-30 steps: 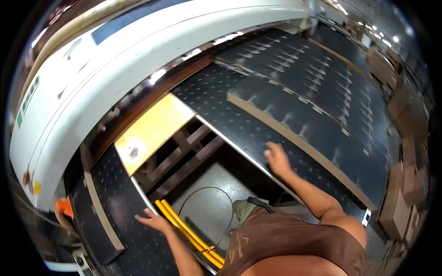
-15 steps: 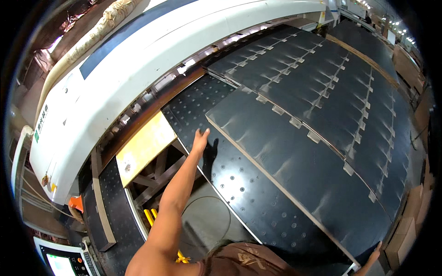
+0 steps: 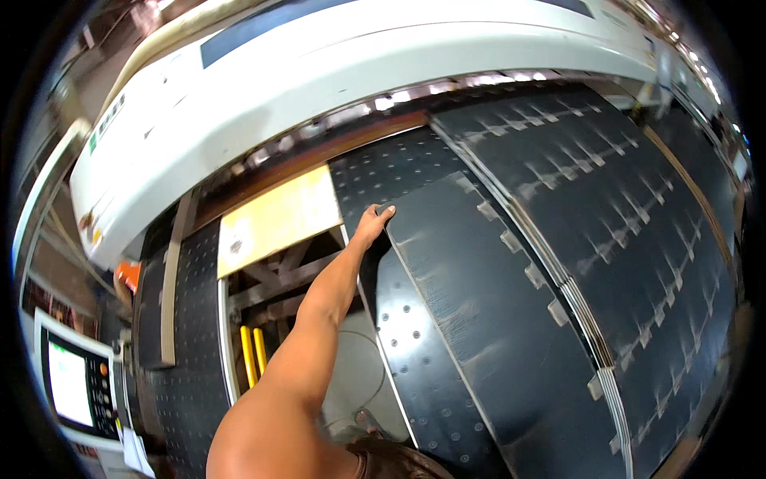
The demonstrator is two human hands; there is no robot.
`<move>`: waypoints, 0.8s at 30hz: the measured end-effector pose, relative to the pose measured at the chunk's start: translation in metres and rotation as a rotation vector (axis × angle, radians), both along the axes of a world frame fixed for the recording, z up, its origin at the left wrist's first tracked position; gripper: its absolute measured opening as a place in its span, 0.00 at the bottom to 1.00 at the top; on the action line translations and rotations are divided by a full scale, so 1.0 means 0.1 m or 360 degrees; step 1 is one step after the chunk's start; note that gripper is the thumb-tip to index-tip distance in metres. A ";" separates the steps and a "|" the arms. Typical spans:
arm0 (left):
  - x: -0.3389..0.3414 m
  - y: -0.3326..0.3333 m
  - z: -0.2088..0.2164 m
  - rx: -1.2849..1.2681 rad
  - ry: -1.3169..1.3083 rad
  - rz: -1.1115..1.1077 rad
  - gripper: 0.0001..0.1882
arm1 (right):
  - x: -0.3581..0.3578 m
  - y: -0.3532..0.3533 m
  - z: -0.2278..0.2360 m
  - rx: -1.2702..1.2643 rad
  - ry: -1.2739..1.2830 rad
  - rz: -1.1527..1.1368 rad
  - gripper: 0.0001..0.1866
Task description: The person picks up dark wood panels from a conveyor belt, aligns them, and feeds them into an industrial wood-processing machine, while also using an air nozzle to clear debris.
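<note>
My left hand [image 3: 373,224] reaches out and grips the far left corner of a large dark panel [image 3: 479,295]. Its thumb lies along the panel's edge, and the other fingers are partly hidden. The panel has pale scuffs, and grey square tabs [image 3: 534,275] line its right side. It lies over a black table [image 3: 403,327] studded with round pads. Alongside, across a gap showing layered edges [image 3: 586,319], is a stack of similar dark panels [image 3: 606,191] with rows of tabs. My right hand is out of view.
A long white machine housing [image 3: 335,72] spans the far side. Between the table sections are a yellowish board [image 3: 279,219], an open floor gap [image 3: 351,371] and yellow bars [image 3: 254,355]. A control screen [image 3: 70,383] stands at lower left, and a dark block [image 3: 155,311] lies beyond it.
My left hand has gone from reaching over the padded table to holding the panel's corner. The gap beside the stack looks wider. My right hand has left the view, which has also turned.
</note>
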State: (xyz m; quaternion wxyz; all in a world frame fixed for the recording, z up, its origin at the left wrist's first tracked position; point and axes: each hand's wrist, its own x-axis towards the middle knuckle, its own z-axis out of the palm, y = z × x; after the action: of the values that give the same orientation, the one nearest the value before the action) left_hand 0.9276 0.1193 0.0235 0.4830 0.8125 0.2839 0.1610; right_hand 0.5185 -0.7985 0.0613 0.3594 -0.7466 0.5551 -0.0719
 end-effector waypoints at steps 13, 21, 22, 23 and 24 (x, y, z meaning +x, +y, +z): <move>-3.42 0.43 -0.14 -0.0093 -0.0113 0.0518 0.52 | 0.20 1.61 -0.06 0.0179 -0.0162 0.0601 0.37; -4.04 0.15 -0.27 -0.0555 -0.0495 0.0502 0.56 | 0.59 3.91 -0.21 0.0532 -0.0337 0.1460 0.35; -4.12 0.43 -0.22 -0.0513 -0.0447 0.0529 0.56 | 0.56 4.20 -0.28 0.0679 -0.0520 0.1482 0.35; -4.14 0.71 -0.13 -0.0435 -0.0414 0.0626 0.55 | 0.62 4.49 -0.27 0.0660 -0.0450 0.1550 0.33; -4.20 0.86 -0.11 -0.0363 -0.0364 0.0706 0.55 | 0.66 4.73 -0.31 0.0635 -0.0368 0.1597 0.31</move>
State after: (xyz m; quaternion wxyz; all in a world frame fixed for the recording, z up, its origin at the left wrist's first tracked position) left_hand 0.5076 0.2056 0.0123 0.5534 0.6473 0.4149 0.3204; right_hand 0.5841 -0.3259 0.0298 0.5429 -0.8242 0.0909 0.1332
